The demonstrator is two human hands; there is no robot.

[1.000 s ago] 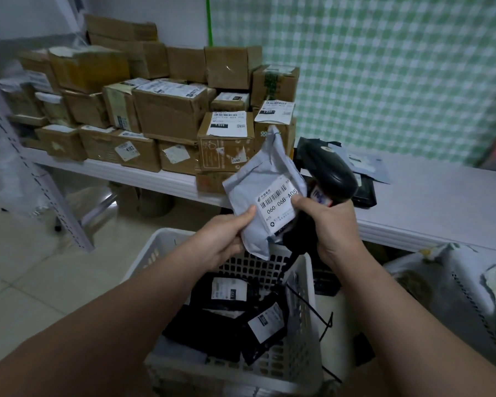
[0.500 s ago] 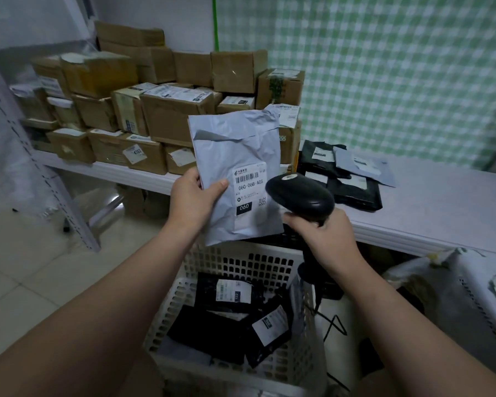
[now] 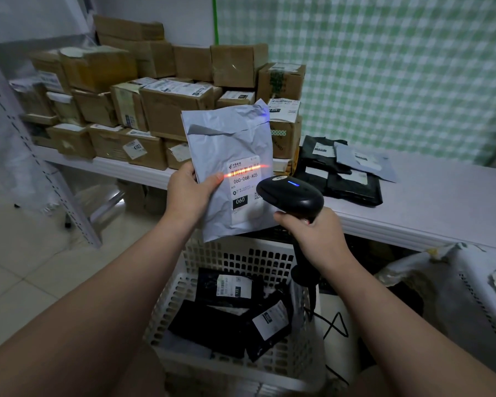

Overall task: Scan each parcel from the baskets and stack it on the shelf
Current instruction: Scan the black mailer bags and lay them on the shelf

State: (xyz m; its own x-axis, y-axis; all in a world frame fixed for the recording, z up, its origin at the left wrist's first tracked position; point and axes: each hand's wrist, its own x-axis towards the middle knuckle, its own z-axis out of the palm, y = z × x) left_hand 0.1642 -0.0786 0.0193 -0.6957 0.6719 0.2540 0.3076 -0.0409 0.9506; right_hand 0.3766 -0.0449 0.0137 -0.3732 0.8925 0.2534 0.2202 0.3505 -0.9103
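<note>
Grey parcel (image 3: 229, 144) pinched in left hand (image 3: 188, 193), red beam (image 3: 245, 169) across its label (image 3: 245, 193); right hand (image 3: 315, 239) apparently fist-grips the scanner (image 3: 292, 194).

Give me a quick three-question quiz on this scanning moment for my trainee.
1. What does the left hand hold?
A. a cardboard box
B. the grey parcel
C. a roll of tape

2. True or false: the scanner in the right hand throws its red line across the barcode on the parcel's label.

3. Fill in: the black parcels below the hands lie in the white ____.

Key: 1 B; 2 true; 3 basket.
</note>
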